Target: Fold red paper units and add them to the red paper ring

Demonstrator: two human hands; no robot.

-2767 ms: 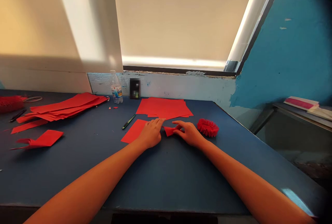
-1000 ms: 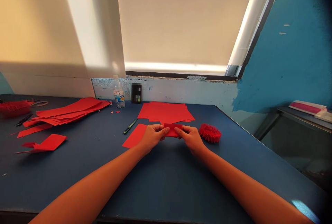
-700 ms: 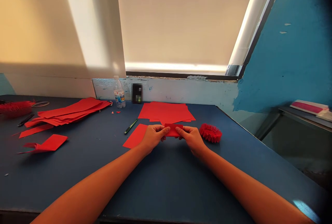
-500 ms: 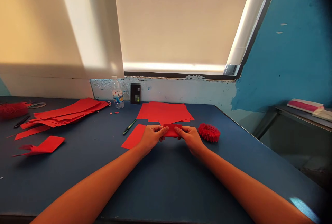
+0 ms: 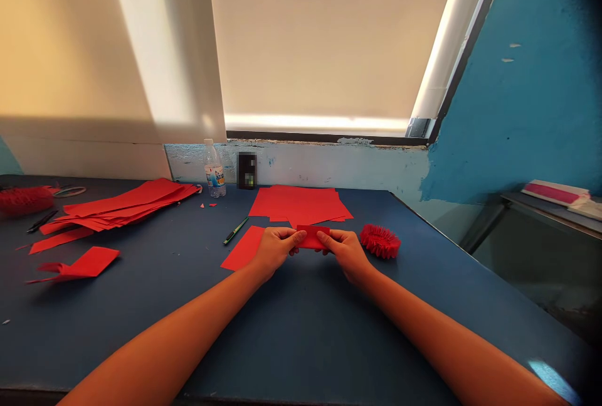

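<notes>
Between my two hands is a small piece of red paper [image 5: 312, 238], held level above the blue table. My left hand [image 5: 278, 248] pinches its left end, thumb on the near face and fingers behind. At the right end my right hand [image 5: 347, 248] pinches it the same way. Whether the paper is folded I cannot tell. A flat red sheet [image 5: 244, 249] lies just left of my left hand, partly covered by it. Beyond my hands is a stack of red sheets [image 5: 301, 202]. A pleated red paper piece [image 5: 380, 241] sits right of my right hand.
On the left lie more red sheets [image 5: 126, 204], a cut and bent red paper [image 5: 89, 263], a dark pen [image 5: 42, 221] and a red fringed bundle [image 5: 23, 201]. A green pen-like tool [image 5: 235, 230] lies left of centre. A plastic bottle [image 5: 215, 170] stands near the wall.
My hands and the red paper between them keep the same place and grip. The whole view has shifted very slightly.
</notes>
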